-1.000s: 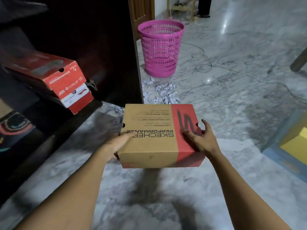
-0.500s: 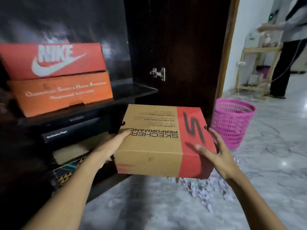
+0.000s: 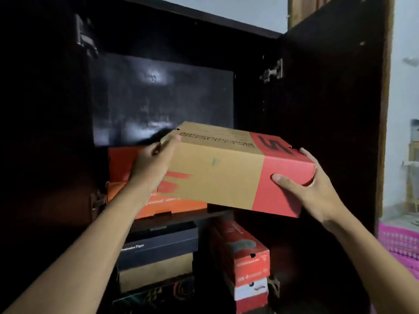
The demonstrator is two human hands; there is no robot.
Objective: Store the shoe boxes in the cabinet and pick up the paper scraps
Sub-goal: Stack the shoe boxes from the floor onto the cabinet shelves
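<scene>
I hold a brown and red shoe box at the upper shelf of the dark cabinet, in front of its open compartment. My left hand grips the box's left end. My right hand grips its red right end, thumb on the front face. Behind the box, two orange boxes are stacked on that shelf's left side. On the lower shelf sit a black box over a brown one, and a red and white box set on end.
The cabinet's right door stands open, its hinge at upper right. A pink plastic basket shows at the lower right edge. A pale wall and shelf lie beyond the door.
I have lifted the box from waist height up to the upper shelf and stepped close to the cabinet. The floor and paper scraps have left the view.
</scene>
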